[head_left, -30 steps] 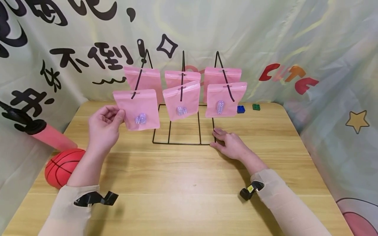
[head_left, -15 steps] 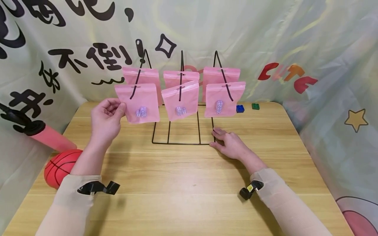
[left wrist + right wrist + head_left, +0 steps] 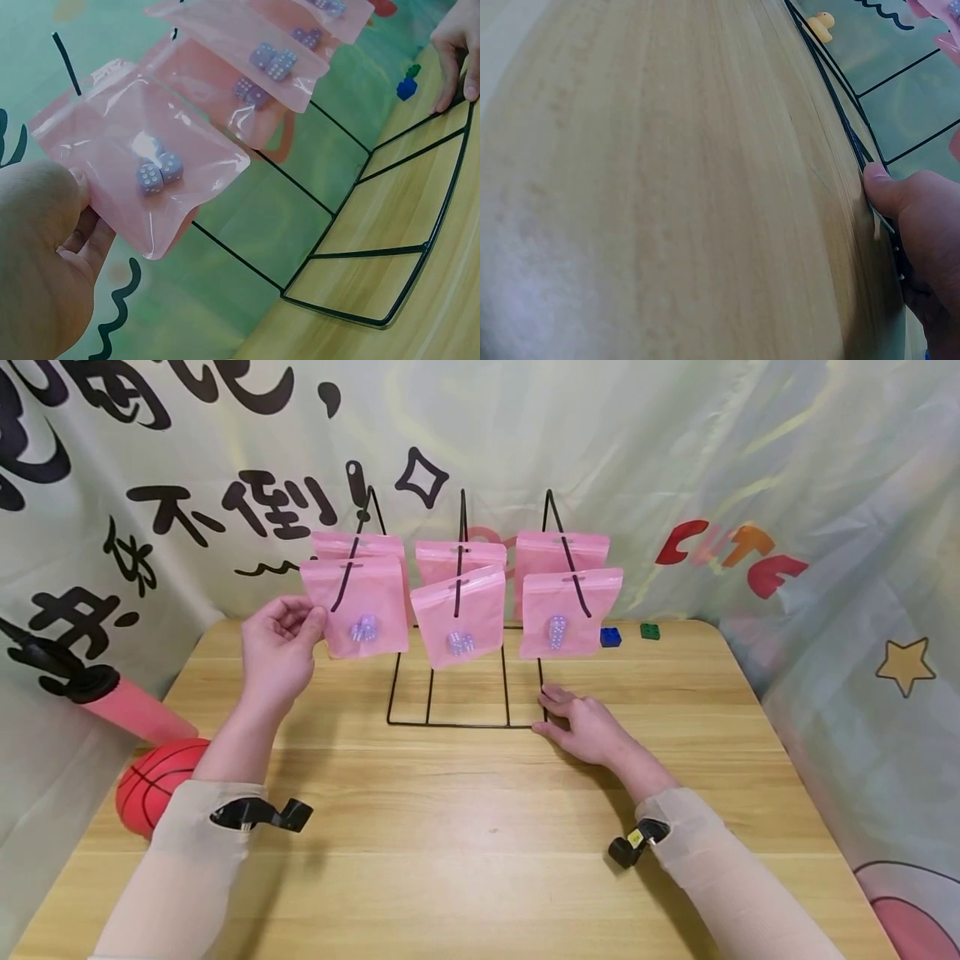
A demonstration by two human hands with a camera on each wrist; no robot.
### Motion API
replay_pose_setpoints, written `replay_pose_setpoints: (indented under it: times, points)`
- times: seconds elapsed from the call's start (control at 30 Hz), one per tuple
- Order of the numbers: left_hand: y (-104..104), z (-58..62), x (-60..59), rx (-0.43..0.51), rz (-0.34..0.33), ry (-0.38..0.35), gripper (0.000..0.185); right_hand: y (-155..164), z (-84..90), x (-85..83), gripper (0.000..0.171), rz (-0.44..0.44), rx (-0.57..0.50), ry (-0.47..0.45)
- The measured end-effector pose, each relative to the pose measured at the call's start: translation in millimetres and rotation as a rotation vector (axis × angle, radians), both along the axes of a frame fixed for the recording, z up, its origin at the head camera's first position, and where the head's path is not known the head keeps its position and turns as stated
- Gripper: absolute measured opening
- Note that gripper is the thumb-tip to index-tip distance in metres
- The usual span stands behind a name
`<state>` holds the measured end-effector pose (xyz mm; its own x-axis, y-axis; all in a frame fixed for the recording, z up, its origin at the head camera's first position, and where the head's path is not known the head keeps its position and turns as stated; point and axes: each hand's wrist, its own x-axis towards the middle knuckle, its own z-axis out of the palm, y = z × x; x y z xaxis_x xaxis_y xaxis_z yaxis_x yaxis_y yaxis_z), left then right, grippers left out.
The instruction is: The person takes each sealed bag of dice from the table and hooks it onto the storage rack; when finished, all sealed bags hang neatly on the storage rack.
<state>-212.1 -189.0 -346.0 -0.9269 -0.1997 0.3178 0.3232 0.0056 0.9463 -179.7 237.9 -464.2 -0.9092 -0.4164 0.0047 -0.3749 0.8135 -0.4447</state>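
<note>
My left hand (image 3: 279,647) pinches the lower left edge of a pink zip bag (image 3: 341,597) between thumb and fingers. Dotted purple dice (image 3: 159,174) show through this bag. It hangs at the front left prong (image 3: 347,578) of a black wire display rack (image 3: 465,725), the prong's tip sticking out in front. Two more pink bags with dice, the middle one (image 3: 459,602) tilted and the right one (image 3: 538,602), hang on the other prongs. Further pink bags hang behind each. At the rack base's front right corner, my right hand (image 3: 588,727) grips the wire, thumb in front (image 3: 881,187).
A red toy basketball (image 3: 153,785) and a pink cylinder with a black top (image 3: 135,706) stand at left. Behind the rack's right side lie a blue brick (image 3: 611,637) and a green brick (image 3: 650,631). A yellow duck (image 3: 821,26) shows in the right wrist view. Printed cloth hangs behind the wooden table.
My left hand has moved the front left bag up and back along its prong, slightly to the right, so more of the prong sticks out. The right hand has stayed at the rack's corner.
</note>
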Motion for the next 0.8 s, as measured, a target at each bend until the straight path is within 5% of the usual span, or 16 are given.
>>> replay_pose_setpoints:
  times: [0.53, 0.8]
  points:
    - [-5, -2.4, -0.8, 0.035, -0.006, -0.011, 0.010, 1, -0.2, -4.2, 0.065, 0.015, 0.007, 0.007]
    - [-12, -7.6, 13.8, -0.004, 0.037, 0.025, 0.019, 2, -1.5, -3.0, 0.064, 0.011, -0.006, -0.007]
